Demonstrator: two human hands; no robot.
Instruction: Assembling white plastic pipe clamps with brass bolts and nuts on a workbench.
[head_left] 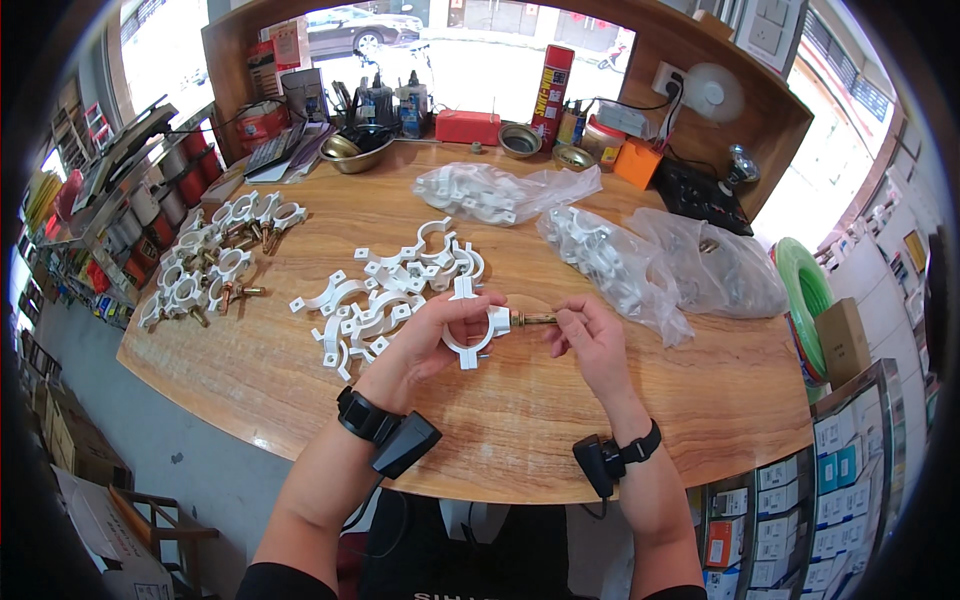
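My left hand [447, 332] is closed on a white plastic pipe clamp [468, 358], a ring with two side lugs, held above the wooden table [530, 420]. From the clamp's right side a brass-coloured expansion bolt [533, 319] points toward my right hand [584, 331]. My right thumb and fingers pinch at the bolt's free end. Left of my left hand lies a loose pile of white half-clamps [375, 318]. Farther left, several ring clamps with bolts fitted [232, 262] are heaped together.
Clear plastic bags hold white clamp parts [598, 255] and metal pieces [705, 262] at the far right. Metal bowls [357, 155], a red spray can [553, 98] and a red box [467, 127] line the back. Green hose [803, 300] stands beyond the right edge.
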